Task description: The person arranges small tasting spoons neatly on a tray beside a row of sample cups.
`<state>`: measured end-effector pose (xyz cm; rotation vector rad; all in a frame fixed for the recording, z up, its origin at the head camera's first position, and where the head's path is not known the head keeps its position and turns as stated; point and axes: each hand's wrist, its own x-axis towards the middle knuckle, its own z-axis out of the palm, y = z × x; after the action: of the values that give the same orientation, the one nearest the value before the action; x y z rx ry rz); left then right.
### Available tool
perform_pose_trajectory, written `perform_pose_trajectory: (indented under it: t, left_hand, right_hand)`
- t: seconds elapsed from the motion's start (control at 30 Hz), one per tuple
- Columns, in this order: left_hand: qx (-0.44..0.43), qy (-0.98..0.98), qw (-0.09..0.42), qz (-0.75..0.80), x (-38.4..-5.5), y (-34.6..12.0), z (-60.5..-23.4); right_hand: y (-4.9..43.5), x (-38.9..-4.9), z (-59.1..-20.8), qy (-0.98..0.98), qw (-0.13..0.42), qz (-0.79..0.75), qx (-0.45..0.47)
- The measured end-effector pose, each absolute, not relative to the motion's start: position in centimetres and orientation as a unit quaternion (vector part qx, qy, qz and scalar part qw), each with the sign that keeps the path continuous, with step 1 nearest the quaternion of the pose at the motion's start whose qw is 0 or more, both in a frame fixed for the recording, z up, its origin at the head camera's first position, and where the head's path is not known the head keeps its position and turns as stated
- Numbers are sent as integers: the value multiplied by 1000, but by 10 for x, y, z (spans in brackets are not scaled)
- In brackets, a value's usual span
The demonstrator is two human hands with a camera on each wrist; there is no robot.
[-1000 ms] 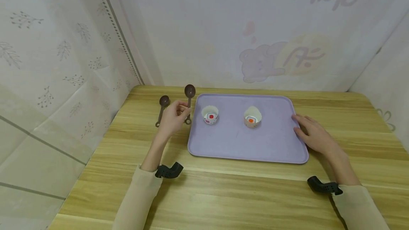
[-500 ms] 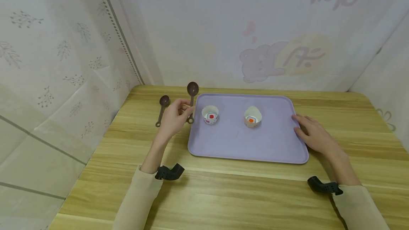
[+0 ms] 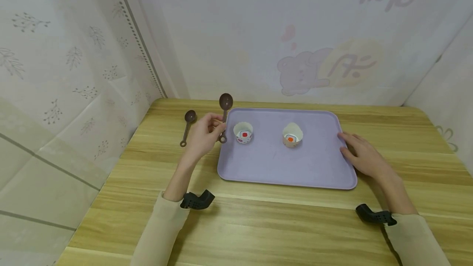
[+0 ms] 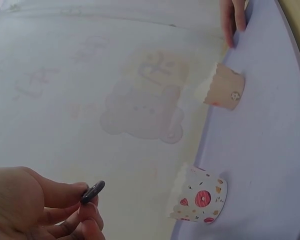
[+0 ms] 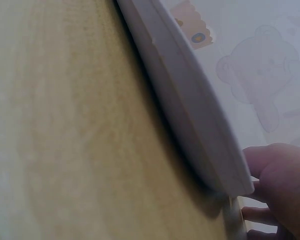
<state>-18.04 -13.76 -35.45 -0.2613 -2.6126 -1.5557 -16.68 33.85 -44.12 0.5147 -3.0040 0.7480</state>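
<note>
Pinching a brown spoon (image 3: pixel 226 104) by its handle between thumb and fingers with the left grip (image 3: pixel 201 138). Held at the left edge of the lilac tray (image 3: pixel 277 169), overlapping the rim with its ring end in the head view; cannot tell how far above. Running lengthwise from near to far, with the bowl toward the back of the table (image 3: pixel 258 227). Probably turning, for any coming move, on the short sideways step rightward over that rim, and on the white cup (image 4: pixel 202 197) just inside it. Much nearer to the left grip than to the right grip (image 3: pixel 363 157). Farther right, near the middle of the tray, on to a peach cup (image 4: pixel 229 87). At the tray's right edge, touching the rim with loosely extended right fingers, wrapped round nothing. Back on the left, just beside the left grip, on to a second spoon (image 3: pixel 190 116), flat on the table.
</note>
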Motion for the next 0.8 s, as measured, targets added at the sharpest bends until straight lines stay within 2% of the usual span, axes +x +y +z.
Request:
perform_pose_trajectory:
  t: [0.3,0.8]
  left_hand:
    - [-107,-848,52,-516,-182,-133,-356]
    - [-110,-845,28,-522,-178,-122,-354]
  right_hand:
    - [339,-167,-444,-956,9,240,169]
    - [339,-167,-444,-955,12,240,171]
